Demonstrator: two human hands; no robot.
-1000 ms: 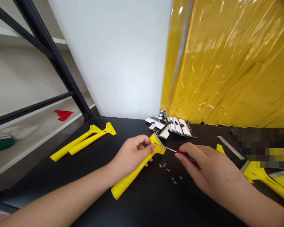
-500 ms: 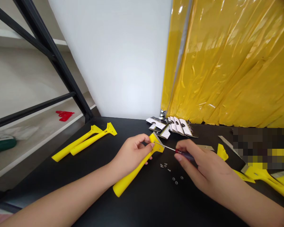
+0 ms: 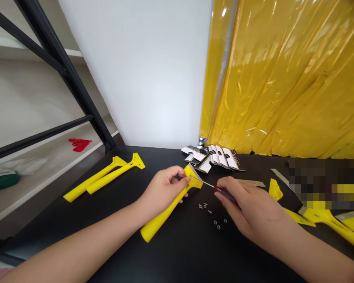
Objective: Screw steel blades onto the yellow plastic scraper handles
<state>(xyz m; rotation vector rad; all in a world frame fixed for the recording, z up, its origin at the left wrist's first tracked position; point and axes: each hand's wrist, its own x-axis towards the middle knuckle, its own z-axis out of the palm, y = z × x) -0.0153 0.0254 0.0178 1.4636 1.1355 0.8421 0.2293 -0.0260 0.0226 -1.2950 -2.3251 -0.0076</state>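
Note:
My left hand [image 3: 168, 189] is closed around the neck of a yellow scraper [image 3: 162, 221], just below its wide head. A metal blade edge shows along the far side of that head, and screws sit in its face. In my right hand [image 3: 245, 202] is a screwdriver [image 3: 220, 190] with a dark, partly red handle, mostly covered by my fingers. Its thin shaft reaches left to a screw on the scraper head, beside my left thumb. Below the head, several loose screws [image 3: 205, 206] and small nuts or washers [image 3: 217, 225] lie on the black table [image 3: 177, 259].
Two yellow scraper handles [image 3: 112, 177] lie at the left. Printed cards [image 3: 222, 156] are piled at the back. Loose blades [image 3: 252, 183], a yellow plate [image 3: 275, 190] and more scrapers [image 3: 327, 218] lie at the right. A black-framed shelf [image 3: 76, 90] stands left, holding a red item [image 3: 80, 144].
Both hands, the scraper and the screwdriver appear slightly further left and up, with the view itself shifted a little. The screwdriver tip stays at the screw.

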